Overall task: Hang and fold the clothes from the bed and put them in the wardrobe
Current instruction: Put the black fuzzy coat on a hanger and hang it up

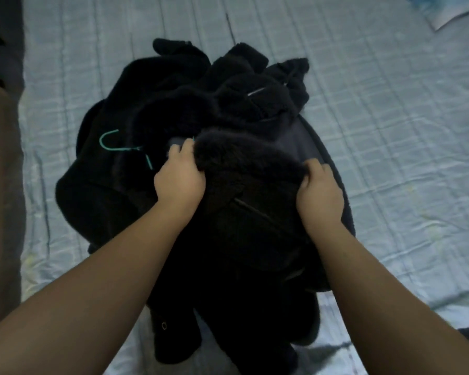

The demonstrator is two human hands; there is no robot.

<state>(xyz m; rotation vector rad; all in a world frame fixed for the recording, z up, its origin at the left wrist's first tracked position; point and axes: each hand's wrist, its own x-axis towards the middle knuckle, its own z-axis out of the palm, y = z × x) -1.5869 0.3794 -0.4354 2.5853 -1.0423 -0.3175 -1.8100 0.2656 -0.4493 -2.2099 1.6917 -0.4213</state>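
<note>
Pale quilted bed (pixel 390 131); black fleece jacket (pixel 255 226) lengthwise toward viewer; left hand (pixel 179 180), right hand (pixel 320 196) clenching fur collar (pixel 244 155).

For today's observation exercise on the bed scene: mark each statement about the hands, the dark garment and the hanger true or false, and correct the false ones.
1. Both hands grip the black fleecy jacket. True: left hand, right hand.
2. The teal hanger lies to the right of the right hand. False: it is left of the left hand.
3. The bed sheet is dark red. False: pale blue.
4. The hanger's hook shows against the dark fabric. True.
</note>
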